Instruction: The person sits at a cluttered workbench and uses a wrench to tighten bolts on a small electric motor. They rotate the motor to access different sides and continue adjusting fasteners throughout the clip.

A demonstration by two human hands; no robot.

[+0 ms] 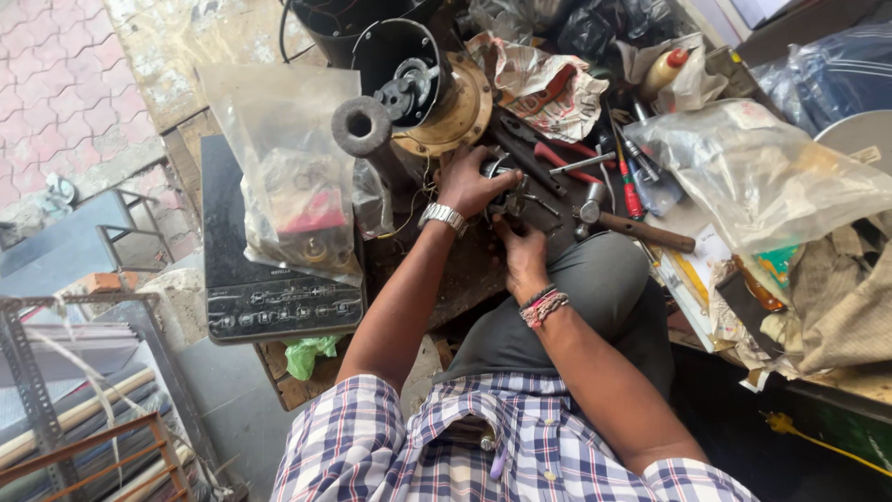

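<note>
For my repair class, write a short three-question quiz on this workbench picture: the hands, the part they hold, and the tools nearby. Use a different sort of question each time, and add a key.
1. True or false: the left hand, the one with the metal wristwatch, rests on top of the small metal part.
2. Which tool lies just right of the hands?
A. hammer
B. saw
C. paintbrush
3. Fill in: the right hand wears ___ at the wrist.

Key
1. True; the right hand grips the part from below.
2. A; it has a wooden handle.
3. Thread bracelets, pink and dark.
</note>
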